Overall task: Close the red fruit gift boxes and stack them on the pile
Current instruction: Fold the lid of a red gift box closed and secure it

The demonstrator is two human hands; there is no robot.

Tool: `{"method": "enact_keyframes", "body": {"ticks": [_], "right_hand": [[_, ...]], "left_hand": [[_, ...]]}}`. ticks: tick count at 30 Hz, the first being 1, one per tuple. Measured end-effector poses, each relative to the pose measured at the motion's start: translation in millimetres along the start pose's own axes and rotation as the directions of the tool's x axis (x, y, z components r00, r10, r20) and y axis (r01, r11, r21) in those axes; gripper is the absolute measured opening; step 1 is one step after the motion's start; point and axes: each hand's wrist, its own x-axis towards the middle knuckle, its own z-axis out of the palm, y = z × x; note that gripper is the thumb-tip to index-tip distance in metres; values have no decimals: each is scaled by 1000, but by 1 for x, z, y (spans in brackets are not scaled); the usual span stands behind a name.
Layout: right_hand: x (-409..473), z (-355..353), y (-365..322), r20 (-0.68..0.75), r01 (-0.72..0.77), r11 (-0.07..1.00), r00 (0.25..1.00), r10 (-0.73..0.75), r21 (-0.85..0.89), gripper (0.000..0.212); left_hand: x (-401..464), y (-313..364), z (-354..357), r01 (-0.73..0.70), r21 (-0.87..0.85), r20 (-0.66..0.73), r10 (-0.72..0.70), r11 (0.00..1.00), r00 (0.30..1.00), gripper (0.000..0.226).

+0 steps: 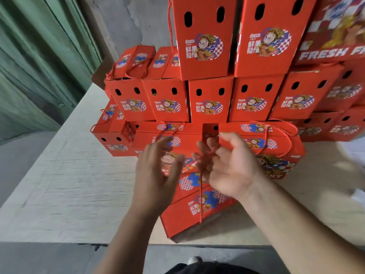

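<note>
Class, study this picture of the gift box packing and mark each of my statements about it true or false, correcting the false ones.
1. The right hand holds a red cord. True.
2. The left hand grips a pair of scissors. False: it holds nothing, fingers relaxed.
3. The nearest box lies on the table in front of the pile. True.
4. The stacked boxes are blue. False: they are red.
5. The boxes have dark oval holes in their sides. True.

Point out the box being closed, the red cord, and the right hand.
box being closed [187, 216], head view, its red front panel.
red cord [200, 196], head view, hanging strand.
right hand [231, 169], head view, its back.
</note>
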Motion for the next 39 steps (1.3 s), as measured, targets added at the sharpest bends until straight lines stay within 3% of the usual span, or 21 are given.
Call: {"method": "enact_keyframes", "body": {"ticks": [2, 5, 7, 9, 11, 13, 17, 19, 21, 24, 27, 29, 31, 33, 39], "right_hand": [[-11, 2, -11, 116, 19, 995, 993, -30, 98, 28], [-26, 5, -5, 284, 46, 983, 954, -95, 177, 27], [-29, 12, 0, 275, 91, 987, 953, -125, 133, 29], [-25, 20, -5, 227, 191, 982, 956, -187, 3, 38], [-25, 24, -13, 280, 293, 949, 926, -252, -117, 51], [-28, 21, -15, 371, 380, 909, 880, -298, -171, 53], [-30, 11, -8, 340, 403, 893, 883, -322, -200, 47], [-33, 7, -13, 356, 444, 852, 871, -338, -278, 46], [-37, 5, -28, 444, 494, 813, 830, -337, -307, 44], [-43, 4, -49, 428, 535, 818, 802, -416, -208, 49], [-30, -4, -36, 316, 499, 838, 849, -423, -221, 50], [-25, -12, -18, 277, 440, 848, 889, -365, -296, 51], [-26, -21, -7, 245, 429, 850, 898, -365, -305, 54], [-27, -25, -4, 240, 438, 854, 894, -379, -282, 53], [-34, 14, -28, 272, 400, 876, 904, -329, -269, 52]], "left_hand": [[-8, -19, -9, 255, -248, -46, -274, 935, 961, 34], [-36, -46, -5, 607, -434, 165, -603, 666, 780, 45], [-59, -57, 6, 753, -445, 342, -685, 485, 643, 59], [-74, -60, 17, 789, -494, 443, -676, 365, 589, 71], [-84, -57, 24, 716, -556, 429, -592, 423, 683, 79], [-86, -52, 26, 587, -559, 394, -436, 585, 809, 86], [-85, -46, 39, 489, -366, 442, -314, 792, 840, 104], [-82, -42, 47, 522, -362, 415, -368, 773, 832, 98], [-81, -44, 49, 528, -483, 340, -406, 698, 848, 98], [-75, -46, 49, 521, -521, 297, -429, 676, 853, 92], [-71, -48, 55, 591, -443, 341, -483, 674, 806, 66], [-76, -50, 60, 638, -442, 424, -481, 631, 768, 64], [-90, -54, 61, 617, -378, 498, -410, 691, 764, 97], [-103, -58, 64, 461, -267, 507, -283, 846, 814, 119], [-80, -51, 53, 274, -331, 299, -175, 903, 938, 80]]}}
